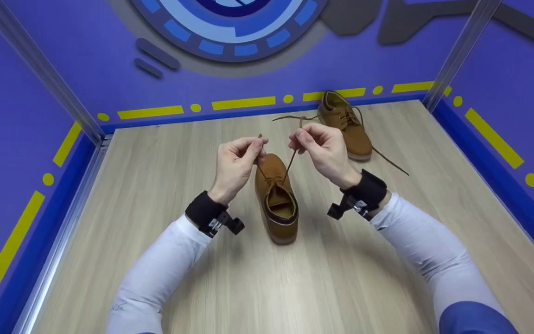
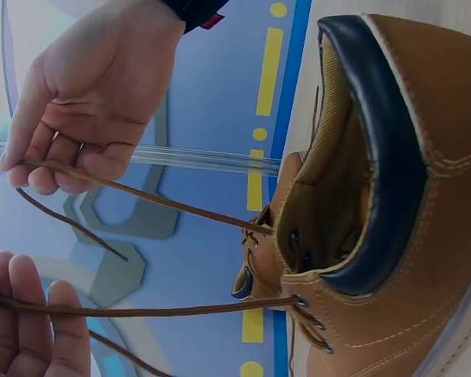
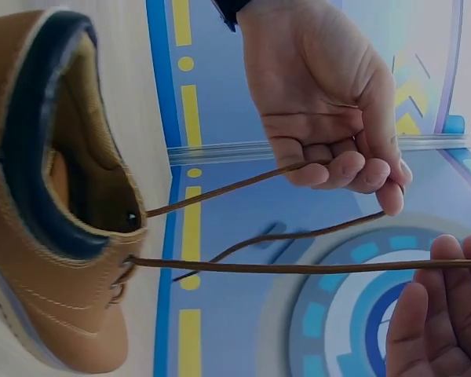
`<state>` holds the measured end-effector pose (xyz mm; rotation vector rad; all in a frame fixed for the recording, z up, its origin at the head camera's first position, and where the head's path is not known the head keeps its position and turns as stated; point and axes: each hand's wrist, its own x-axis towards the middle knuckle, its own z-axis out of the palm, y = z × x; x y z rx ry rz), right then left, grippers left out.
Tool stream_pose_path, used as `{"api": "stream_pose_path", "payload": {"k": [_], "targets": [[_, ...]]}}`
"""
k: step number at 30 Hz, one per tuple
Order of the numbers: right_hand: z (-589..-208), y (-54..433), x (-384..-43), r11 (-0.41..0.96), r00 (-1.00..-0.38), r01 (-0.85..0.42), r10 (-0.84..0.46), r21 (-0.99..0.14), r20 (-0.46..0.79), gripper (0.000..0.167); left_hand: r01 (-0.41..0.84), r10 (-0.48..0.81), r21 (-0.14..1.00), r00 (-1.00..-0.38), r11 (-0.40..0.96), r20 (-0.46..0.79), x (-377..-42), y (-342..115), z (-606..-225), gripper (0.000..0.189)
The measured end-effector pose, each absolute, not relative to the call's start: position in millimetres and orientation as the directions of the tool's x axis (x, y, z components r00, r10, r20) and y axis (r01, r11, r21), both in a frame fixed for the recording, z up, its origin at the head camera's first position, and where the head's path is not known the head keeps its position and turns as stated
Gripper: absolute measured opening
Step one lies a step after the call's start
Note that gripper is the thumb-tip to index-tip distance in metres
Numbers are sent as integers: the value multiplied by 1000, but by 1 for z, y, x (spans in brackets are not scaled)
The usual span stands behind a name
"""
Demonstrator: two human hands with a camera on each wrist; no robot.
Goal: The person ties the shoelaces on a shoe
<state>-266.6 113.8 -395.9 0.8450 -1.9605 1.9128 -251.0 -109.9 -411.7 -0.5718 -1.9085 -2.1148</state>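
Observation:
A brown lace-up shoe [image 1: 282,234] with a dark padded collar stands on the table, heel toward me and toe away. Pinched between thumb and fingers of my left hand [image 1: 235,163] is one end of its brown lace [image 2: 180,312]. On the other side, my right hand [image 1: 326,149] pinches the second lace end [image 2: 180,207], whose loose tip hangs past the fingers. Both hands are raised above the toe, apart from each other. The two lengths run up taut from the top eyelets in a V.
A matching brown shoe [image 1: 357,141] stands at the back right, beyond my right hand, its laces trailing loose to both sides. Blue panels [image 1: 179,93] with yellow markings wall in the wood-grain table [image 1: 155,185] at the back and sides. Metal posts [image 1: 457,55] mark the back corners.

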Motion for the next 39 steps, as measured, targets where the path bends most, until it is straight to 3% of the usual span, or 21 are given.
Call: {"api": "stream_pose_path", "payload": {"k": [8,16,22,31,39], "targets": [[-387,98,-277,-31,-739,-645,-229,-763,634,18,398,182,913,-895,-89,407,-262,-102,-404,17],[-384,85,-290,-20,-698,-684,-273,-729,662,16,437,325,898,-844,-45,427,-267,-92,-404,19],[-385,75,-294,-60,-708,-650,-315,-758,632,17,484,311,874,-826,-33,470,-268,-86,-402,25],[-391,80,-295,-77,-771,-547,-341,-834,538,24,485,239,874,-848,-14,474,-271,-85,-402,35],[-420,101,-295,91,-826,-494,-359,-865,434,33,415,181,906,-887,-90,424,-274,-88,-404,31]]}}
